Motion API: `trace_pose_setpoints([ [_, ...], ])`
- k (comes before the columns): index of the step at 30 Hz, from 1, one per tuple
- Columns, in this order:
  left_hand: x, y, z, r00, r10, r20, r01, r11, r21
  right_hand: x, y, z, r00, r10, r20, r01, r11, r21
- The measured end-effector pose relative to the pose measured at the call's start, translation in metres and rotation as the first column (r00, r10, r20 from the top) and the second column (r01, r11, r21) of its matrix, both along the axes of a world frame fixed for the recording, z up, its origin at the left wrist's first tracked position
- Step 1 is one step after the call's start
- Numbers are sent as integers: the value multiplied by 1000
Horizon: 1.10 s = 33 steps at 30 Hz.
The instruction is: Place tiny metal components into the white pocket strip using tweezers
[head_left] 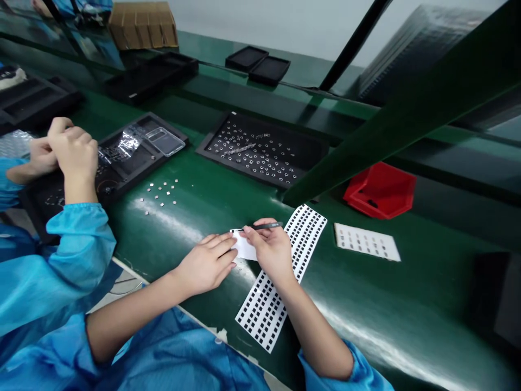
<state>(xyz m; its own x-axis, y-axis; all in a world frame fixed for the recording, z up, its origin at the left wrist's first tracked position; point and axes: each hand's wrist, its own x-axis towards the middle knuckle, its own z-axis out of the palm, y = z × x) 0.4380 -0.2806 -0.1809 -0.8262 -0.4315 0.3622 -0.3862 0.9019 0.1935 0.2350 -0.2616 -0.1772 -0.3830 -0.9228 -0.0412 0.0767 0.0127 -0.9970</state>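
Long sheet: white, and I read a regular grid of small black squares on it.
Small card: plain white, at the sheet's 10 o'clock.
Slim tool: black.
Table surface: dark green with pale streaks.
Bin: bright red, at 2 o'clock.
Second sheet: white with faint grey squares, at 3 o'clock.
Tray: black, dotted silver, at 12 o'clock.
Sleeves: light blue on my screen.

The green counter carries a gridded sheet under the right hand, a second sheet and red bin to its right, a parts tray beyond.
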Motion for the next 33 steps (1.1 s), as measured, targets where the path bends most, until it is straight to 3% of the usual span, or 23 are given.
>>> trace_pose_setpoints([
  [4, -1, 2, -2, 1000, -4, -21, 4, 1000, -15, -4, 2, 7, 992, 19, 121, -22, 999, 25],
  [9, 13, -10, 2, 960, 19, -279, -27, 999, -25, -22, 19, 30, 982, -76, 170, 85, 995, -46],
  [12, 40, -38, 18, 912, 296, -282, -319, 947, -37, -36, 34, 41, 977, -157, 142, 174, 978, -117],
  [14, 61, -62, 27, 836, 521, -173, -542, 833, -108, -42, 40, 42, 971, -193, 138, 211, 969, -132],
  [17, 82, -92, 32, 713, 702, 6, -696, 708, -120, -43, 42, 39, 971, -192, 140, 208, 971, -114],
  [19, 87, -105, 31, 690, 721, 65, -718, 693, -70, -42, 40, 37, 974, -177, 143, 193, 975, -111],
  [26, 84, -119, 38, 759, 647, 68, -651, 757, 56, -39, 40, 42, 976, -176, 130, 194, 971, -142],
  [33, 92, -130, 44, 730, 674, 114, -682, 728, 66, -39, 40, 41, 979, -170, 113, 188, 966, -176],
])
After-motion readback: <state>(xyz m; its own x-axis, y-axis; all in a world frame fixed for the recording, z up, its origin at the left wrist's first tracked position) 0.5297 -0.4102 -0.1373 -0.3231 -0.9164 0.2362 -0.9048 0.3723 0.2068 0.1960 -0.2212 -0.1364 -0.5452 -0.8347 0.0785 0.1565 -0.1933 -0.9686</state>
